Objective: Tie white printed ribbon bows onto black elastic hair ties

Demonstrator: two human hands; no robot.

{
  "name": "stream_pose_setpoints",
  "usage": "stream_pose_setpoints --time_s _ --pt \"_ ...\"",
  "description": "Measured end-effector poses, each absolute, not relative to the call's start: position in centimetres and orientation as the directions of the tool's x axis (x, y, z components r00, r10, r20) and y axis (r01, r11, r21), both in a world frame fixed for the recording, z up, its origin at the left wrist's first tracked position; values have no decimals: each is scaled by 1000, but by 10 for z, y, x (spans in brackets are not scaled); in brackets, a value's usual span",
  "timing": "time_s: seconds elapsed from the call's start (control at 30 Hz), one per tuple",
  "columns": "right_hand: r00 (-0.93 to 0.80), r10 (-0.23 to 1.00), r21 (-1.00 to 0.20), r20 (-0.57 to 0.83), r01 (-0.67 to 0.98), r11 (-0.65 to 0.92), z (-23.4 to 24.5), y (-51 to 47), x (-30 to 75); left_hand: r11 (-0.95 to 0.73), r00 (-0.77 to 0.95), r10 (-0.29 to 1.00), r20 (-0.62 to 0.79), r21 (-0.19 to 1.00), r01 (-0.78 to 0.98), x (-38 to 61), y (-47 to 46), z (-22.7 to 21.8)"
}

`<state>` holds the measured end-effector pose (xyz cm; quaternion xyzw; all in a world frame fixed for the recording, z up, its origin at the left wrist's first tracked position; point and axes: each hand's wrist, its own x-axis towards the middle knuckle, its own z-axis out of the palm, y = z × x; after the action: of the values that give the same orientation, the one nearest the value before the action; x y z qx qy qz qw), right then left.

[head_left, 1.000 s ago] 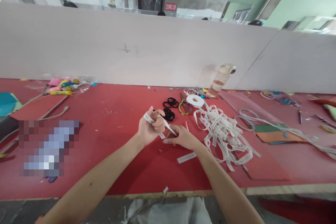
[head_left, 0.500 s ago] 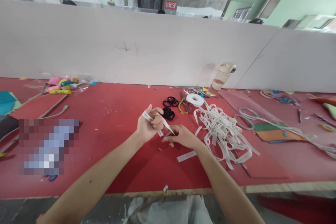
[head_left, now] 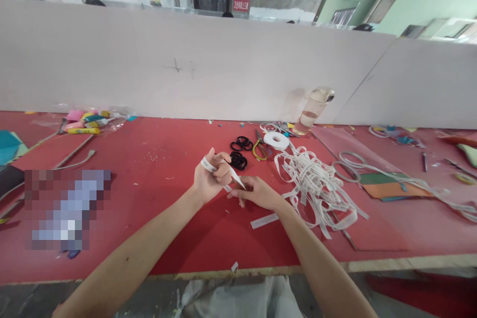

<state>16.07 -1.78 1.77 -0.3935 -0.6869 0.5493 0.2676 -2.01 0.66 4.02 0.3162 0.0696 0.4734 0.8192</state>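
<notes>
A printed white ribbon (head_left: 235, 177) runs between my two hands above the red table. One stretch of it loops around the fingers of my left hand (head_left: 213, 174), which are curled closed on it. My right hand (head_left: 255, 193) pinches the ribbon's lower part, its fingertips pressed together. Just right of my right hand lies a tangled heap of white ribbon (head_left: 313, 184), with a loose strip end (head_left: 264, 221) below. Behind my hands are black hair ties (head_left: 238, 160), yellow-handled pliers (head_left: 260, 151) and a white ribbon roll (head_left: 276, 141).
A water bottle (head_left: 313, 112) stands by the white partition (head_left: 223, 69). Coloured sheets (head_left: 395, 186) and pale cord (head_left: 428, 196) lie to the right. On the left are a bag of small coloured tubes (head_left: 91, 121) and a blurred-out item (head_left: 70, 208). A ribbon scrap (head_left: 234, 266) lies near the table edge.
Both hands keep nearly the same pose and hold on the ribbon. The right hand has shifted very slightly left; the whole view has moved a little.
</notes>
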Motion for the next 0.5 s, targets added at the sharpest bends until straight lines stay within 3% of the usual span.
stream_pose_setpoints --time_s 0.1,0.17,0.2,0.27,0.33,0.5 --pt "-272 936 -920 222 260 294 14 -7 166 353 535 827 175 580 -735 -20 6 40" --pt "-11 917 -801 399 483 354 11 7 174 359 536 828 165 578 -733 -20 6 39" --pt "55 894 -703 444 641 309 11 15 179 366 540 826 160 578 -730 -19 6 38" --pt "95 908 -495 408 859 132 12 32 190 382 554 818 153 576 -723 -18 6 37" --pt "128 964 -340 233 939 -43 16 47 198 395 563 814 145 572 -719 -18 6 37" --pt "211 971 -339 107 926 -164 27 76 207 404 559 816 143 550 -731 -18 4 40"
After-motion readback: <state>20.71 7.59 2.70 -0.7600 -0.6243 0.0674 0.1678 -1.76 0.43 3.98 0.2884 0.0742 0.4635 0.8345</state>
